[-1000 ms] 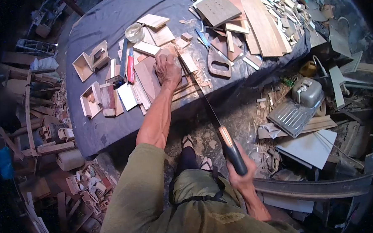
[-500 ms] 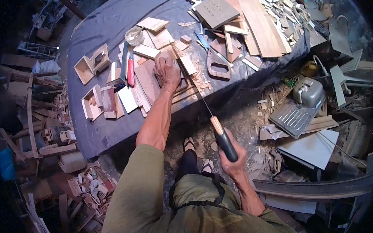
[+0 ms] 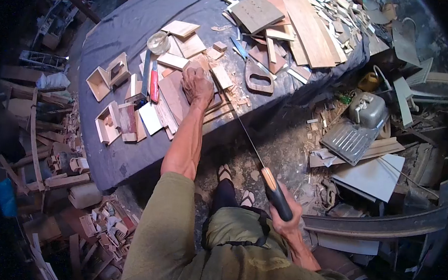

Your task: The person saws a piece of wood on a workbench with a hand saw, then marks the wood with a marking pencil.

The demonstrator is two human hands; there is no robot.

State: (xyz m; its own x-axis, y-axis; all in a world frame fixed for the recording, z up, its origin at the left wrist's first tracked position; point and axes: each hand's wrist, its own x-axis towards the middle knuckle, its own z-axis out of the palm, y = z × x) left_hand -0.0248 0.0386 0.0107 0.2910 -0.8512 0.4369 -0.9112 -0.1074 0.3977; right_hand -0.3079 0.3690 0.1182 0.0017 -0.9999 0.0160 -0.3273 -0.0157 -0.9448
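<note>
Saw (image 3: 256,153) gripped at its handle by right hand (image 3: 287,214), blade reaching forward to the board (image 3: 178,94) pinned under left hand (image 3: 196,85) (table (image 3: 118,23) edge): stroke long and straight, light pressure.

Dark wooden board (image 3: 178,94): its middle lay hidden under the left hand (image 3: 196,85).
Thin steel saw blade (image 3: 247,133): its tip among the boards was too fine to trace.
Black saw handle (image 3: 280,199): its lower end was covered by the right hand (image 3: 288,219).
Long pale plank (image 3: 311,28): cut off by the top edge.
Picture's corners: black, nothing readable.
</note>
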